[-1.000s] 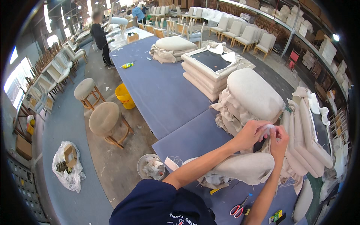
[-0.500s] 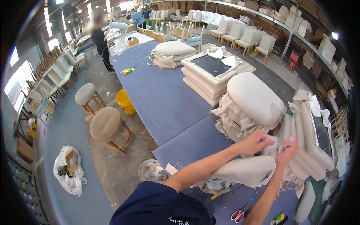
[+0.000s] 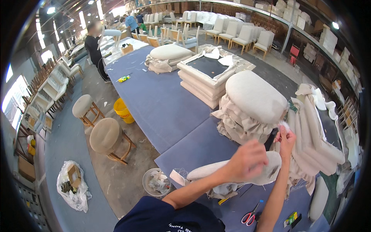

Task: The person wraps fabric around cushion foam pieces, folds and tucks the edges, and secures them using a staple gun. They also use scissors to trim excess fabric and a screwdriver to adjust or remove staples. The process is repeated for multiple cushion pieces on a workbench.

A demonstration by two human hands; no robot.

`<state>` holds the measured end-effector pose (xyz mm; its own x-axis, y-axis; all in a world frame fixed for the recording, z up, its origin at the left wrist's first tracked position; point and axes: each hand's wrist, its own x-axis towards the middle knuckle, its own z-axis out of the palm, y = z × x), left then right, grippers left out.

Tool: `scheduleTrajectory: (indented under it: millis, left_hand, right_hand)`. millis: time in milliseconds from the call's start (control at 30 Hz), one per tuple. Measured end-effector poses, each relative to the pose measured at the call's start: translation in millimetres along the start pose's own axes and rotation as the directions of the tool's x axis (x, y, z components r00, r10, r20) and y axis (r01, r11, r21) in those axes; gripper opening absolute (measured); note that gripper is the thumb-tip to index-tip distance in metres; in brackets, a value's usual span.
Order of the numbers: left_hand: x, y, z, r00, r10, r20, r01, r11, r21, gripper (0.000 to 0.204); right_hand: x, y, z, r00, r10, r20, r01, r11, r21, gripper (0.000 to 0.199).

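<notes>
My right hand [image 3: 286, 140] is raised beside the stack of cushions and pinches a small whitish, see-through wad [image 3: 284, 125], either fluff or thin plastic. My left hand [image 3: 249, 161] hovers over a beige padded cushion [image 3: 208, 170] at the table's near edge; motion blurs its fingers. Ahead of both hands, a rounded beige seat cushion [image 3: 255, 96] tops a pile of cushions with loose, gathered fabric edges [image 3: 241, 125]. Several upholstered panels [image 3: 309, 135] lean together to the right of my right hand.
Red-handled scissors [image 3: 248, 219] and a green-yellow box [image 3: 291, 218] lie on the blue table [image 3: 154, 96] near me. Square padded frames [image 3: 206, 83] are stacked farther off. Two round stools [image 3: 106, 135], a yellow bucket [image 3: 123, 110] and a scrap bin [image 3: 156, 181] stand left. A person [image 3: 94, 48] stands beyond.
My hands, close together before, have come apart. The left has moved down and left, away from the wad; the right has risen, keeping hold of it. The view has shifted slightly.
</notes>
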<state>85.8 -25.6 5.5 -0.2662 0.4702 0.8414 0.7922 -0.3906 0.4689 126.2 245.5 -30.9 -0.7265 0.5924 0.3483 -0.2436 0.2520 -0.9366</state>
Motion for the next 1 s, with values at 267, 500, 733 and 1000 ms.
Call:
scheduleTrajectory:
  millis: [267,500,733,1000]
  left_hand:
    - [-37.9,2.3,12.9,0.938,0.239,0.252,-0.345,0.736,0.583,0.036]
    - [-43.1,5.4,8.3,0.931,0.262,0.254,-0.358,0.792,0.494,0.028]
    - [-37.6,7.9,24.3,0.946,0.232,0.226,-0.315,0.817,0.482,0.026]
    - [-7.2,-27.6,26.0,0.957,-0.288,-0.019,0.286,0.956,-0.067,0.018]
  right_hand:
    - [-6.1,-22.7,29.9,0.995,0.020,0.095,-0.019,1.000,-0.018,0.022]
    - [1.9,-4.1,13.0,0.993,0.035,0.109,-0.036,0.999,0.007,0.019]
    - [-3.0,-1.1,-4.5,0.989,0.011,-0.150,0.022,0.976,0.218,0.039]
    - [-106.2,-77.7,22.3,0.718,-0.131,-0.684,0.380,0.897,0.227,0.037]
